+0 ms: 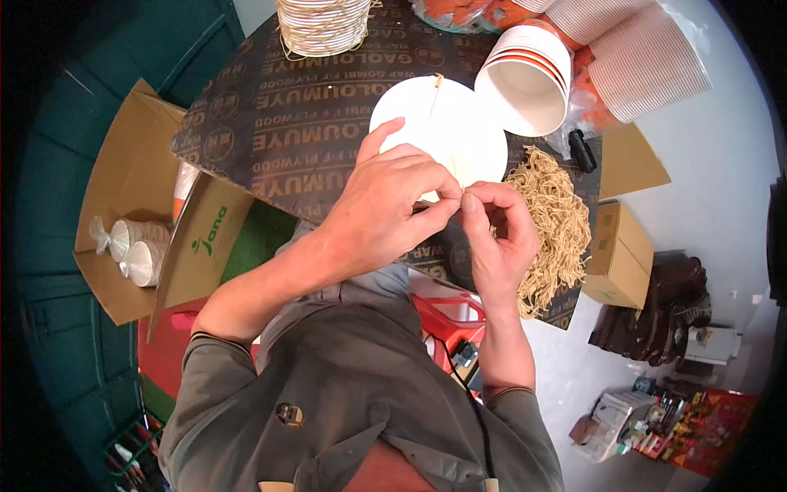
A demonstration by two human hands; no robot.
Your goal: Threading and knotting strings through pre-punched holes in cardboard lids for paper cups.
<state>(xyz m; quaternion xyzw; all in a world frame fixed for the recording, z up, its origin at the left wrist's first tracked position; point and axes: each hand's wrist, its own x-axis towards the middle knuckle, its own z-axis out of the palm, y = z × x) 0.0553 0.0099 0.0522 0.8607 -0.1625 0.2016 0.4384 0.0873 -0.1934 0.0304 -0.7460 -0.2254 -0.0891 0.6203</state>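
1. While both hands meet over the dark plywood counter (270,115), the left hand (393,205) lies across the near edge of a white paper lid (459,123), its fingers (438,184) pinched together at the tips.
2. The right hand (496,238) faces it, thumb and forefinger pinched shut, touching the left fingertips just at the lid's near rim.
3. Something thin seems to be held between the two pinches, but it is too small to tell what; a thin tan string (434,94) runs over the lid from its far edge toward the hands.
4. The lid lies flat on the counter, near the middle, between the hands and a stack of white paper bowls with orange bands (525,78) that lies tipped on its side, mouth toward the person.
5. A loose heap of tan strings (553,221) lies on the counter just right of the right hand.
6. A pile of lids with strings (321,25) stands at the far edge of the counter.
7. More ribbed paper bowls (648,61) lie in plastic at the far right.
8. An open cardboard box (131,205) with wrapped lids sits on the floor to the left.
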